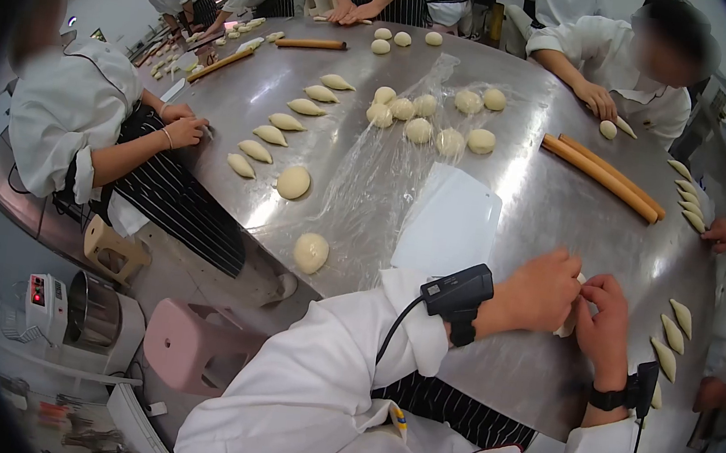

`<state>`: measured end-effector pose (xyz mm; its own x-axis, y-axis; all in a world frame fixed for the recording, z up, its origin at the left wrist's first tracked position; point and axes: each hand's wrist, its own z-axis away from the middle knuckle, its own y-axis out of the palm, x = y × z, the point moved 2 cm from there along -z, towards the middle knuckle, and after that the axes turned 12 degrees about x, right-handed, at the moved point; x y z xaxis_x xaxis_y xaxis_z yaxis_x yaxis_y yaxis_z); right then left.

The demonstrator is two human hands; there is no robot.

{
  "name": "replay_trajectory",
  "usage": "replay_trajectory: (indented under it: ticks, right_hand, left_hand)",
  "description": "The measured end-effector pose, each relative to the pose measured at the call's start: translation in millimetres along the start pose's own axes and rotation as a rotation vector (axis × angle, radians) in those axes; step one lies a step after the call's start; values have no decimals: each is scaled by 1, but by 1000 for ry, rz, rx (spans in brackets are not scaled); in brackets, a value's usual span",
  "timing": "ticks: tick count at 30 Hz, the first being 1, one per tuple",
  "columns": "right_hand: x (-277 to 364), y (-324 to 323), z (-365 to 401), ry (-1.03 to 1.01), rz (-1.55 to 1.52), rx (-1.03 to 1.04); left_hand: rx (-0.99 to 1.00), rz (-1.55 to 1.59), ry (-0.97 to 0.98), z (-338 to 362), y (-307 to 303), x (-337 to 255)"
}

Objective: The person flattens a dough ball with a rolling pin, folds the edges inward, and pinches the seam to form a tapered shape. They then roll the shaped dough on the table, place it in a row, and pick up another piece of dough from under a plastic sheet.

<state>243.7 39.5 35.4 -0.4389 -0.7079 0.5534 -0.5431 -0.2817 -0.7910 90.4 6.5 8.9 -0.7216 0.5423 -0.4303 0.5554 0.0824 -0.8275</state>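
Note:
My left hand (540,291) and my right hand (604,327) meet low over the steel table, fingers closed around a small pale piece of dough (567,322). Most of that dough is hidden by the fingers. To the right of my right hand lie several pointed, spindle-shaped dough pieces (666,359) in a row. A white flat plastic sheet or scraper (454,223) is on the table to the left of my hands. Beyond it, several round dough balls (419,130) rest under and beside clear plastic film (349,190).
Two rolling pins (603,176) lie behind my hands on the steel table (516,366). Larger dough balls (310,254) sit near the left edge, with a row of shaped dough (270,134) behind. Co-workers stand around the table. A pink stool (182,345) and a mixer (93,313) are at lower left.

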Motion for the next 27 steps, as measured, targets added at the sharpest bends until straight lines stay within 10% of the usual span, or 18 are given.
replay_trajectory:
  ticks: [7,14,27]
  right_hand:
    - [16,5,1,-39,291,63]
    - [-21,-16,5,187,-202,-128]
    - [-11,-6,7,-72,-39,112]
  left_hand:
    - [29,-102,103,3,7,-5]
    - [-116,397,-188,0,-26,33]
    - [11,93,120,5,-15,14]
